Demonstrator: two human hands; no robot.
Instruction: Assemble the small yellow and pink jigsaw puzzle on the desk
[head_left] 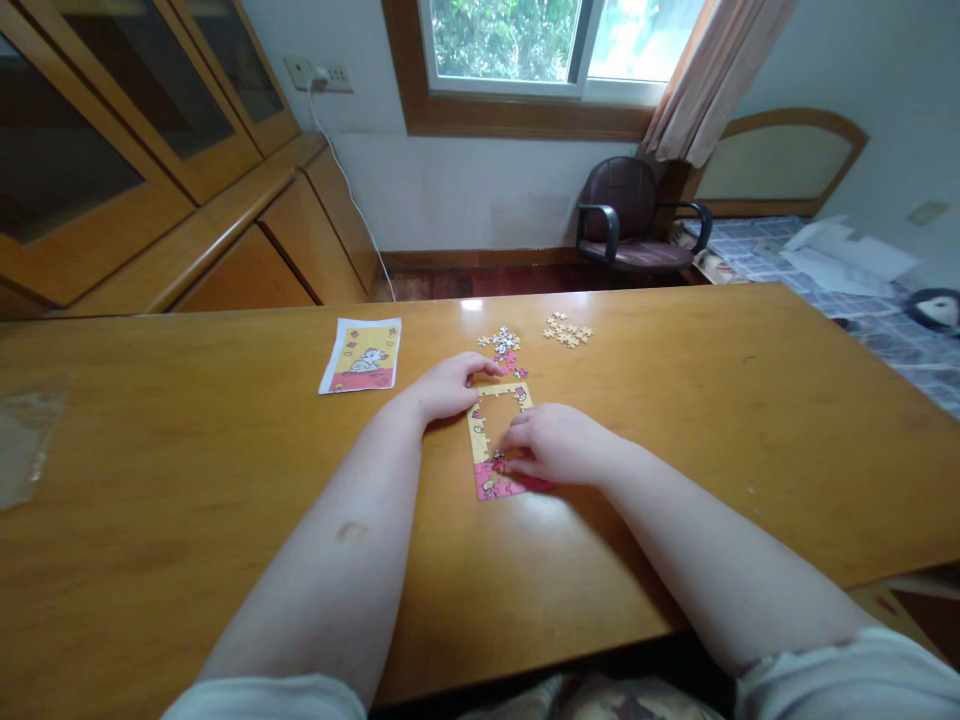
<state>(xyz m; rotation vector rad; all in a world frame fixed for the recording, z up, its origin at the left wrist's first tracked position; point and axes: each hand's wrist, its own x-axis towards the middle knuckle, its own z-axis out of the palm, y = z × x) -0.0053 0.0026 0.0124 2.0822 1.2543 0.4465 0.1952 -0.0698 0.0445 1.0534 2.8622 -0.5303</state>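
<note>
A jigsaw puzzle frame (pixel 480 447) lies on the table in front of me, its yellow and pink border joined around an open middle. My right hand (pixel 559 443) rests over the frame's right side, thumb and fingers closing on a small pink puzzle piece (pixel 498 461) at the inner lower left. Part of the border is hidden under that hand. My left hand (pixel 454 383) lies at the frame's upper left corner, fingers apart, the index finger stretched towards loose pink pieces (pixel 508 360). White patterned pieces (pixel 505 340) sit just beyond them.
Loose yellow pieces (pixel 570 331) form a pile at the back right. A printed reference picture (pixel 361 356) with a white animal lies to the left. Clear plastic (pixel 30 445) is at the far left of the wooden table (pixel 247 440). An armchair (pixel 630 215) stands beyond.
</note>
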